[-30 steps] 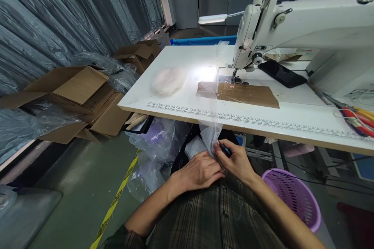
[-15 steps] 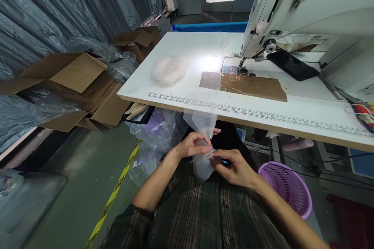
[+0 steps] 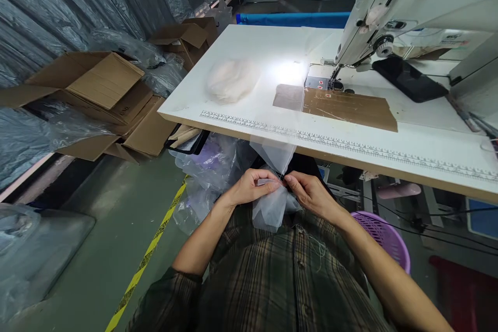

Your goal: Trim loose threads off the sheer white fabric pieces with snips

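Currently left hand (image 3: 249,190) and right hand (image 3: 311,194) pinch sheer fabric (image 3: 270,210) below table (image 3: 408,142) front edge; looks light, limp, slippery, so hold at its edge.

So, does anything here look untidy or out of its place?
Yes, on the floor. Open cardboard boxes lie tipped and flattened in a heap at the left, and plastic bags spill from under the table. The thin cloth held by the left hand and the right hand hangs over the table edge.
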### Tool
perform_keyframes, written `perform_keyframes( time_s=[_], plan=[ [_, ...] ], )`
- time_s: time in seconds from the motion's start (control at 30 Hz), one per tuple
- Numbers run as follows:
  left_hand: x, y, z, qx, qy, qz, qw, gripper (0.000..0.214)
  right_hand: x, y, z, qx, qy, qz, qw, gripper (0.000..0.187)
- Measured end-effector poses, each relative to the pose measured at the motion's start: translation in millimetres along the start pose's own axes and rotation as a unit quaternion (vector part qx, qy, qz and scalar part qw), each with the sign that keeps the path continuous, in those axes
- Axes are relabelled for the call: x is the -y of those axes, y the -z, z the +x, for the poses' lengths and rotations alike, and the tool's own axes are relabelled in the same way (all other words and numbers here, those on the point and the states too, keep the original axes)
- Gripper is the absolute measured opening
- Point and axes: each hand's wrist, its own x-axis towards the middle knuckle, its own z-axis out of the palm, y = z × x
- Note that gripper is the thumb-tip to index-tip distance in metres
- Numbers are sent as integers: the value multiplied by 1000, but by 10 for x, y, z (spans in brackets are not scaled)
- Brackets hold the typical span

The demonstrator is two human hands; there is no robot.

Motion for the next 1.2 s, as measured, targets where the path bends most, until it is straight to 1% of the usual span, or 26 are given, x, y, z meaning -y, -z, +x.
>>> perform_keyframes(
  time_s=[0.13,0.23,0.37,0.47,0.57,0.7,0.8,0.87,0.97,1.03,1.1,1.13,1.2],
  plan=[
    [-27,1,-7,-11,-2,-4,1000,28,-10,-4,-15,-9,-22,12,1000,50],
    [-33,2,-4,-19,2,-28,999,27,-34,-12,-82,4,-35,27,999,49],
    [-44,-18,11,-21,24,-63,997,25,-28,-45,-128,0,-11,9,1000,51],
    [-60,-45,16,-30,38,-89,995,22,0,-66,-100,-15,12,-18,1000,49],
    [-70,-63,13,-33,49,-96,994,21,24,-78,-55,-15,18,-20,1000,48],
    [-56,-76,9,-37,60,-98,993,23,16,-103,-25,-15,-9,-5,1000,48],
    [-42,-87,13,-41,55,-99,993,22,-34,-133,-33,-31,-36,4,999,46],
    [-30,-89,22,-41,48,-91,994,21,-82,-159,-56,-32,-41,42,998,42],
    [29,-78,68,-33,39,-42,998,22,-166,-201,-112,4,-43,123,991,36],
    [119,-65,133,-31,20,23,999,22,-220,-212,-153,16,-57,126,990,34],
    [246,-50,219,-46,-19,119,992,22,-262,-193,-177,-12,-73,80,994,33],
    [317,-43,263,-58,-41,175,982,24,-276,-170,-179,-36,-78,55,995,33],
    [452,-28,334,-73,-77,287,952,31,-288,-112,-153,-99,-82,23,991,41]
  ],
)
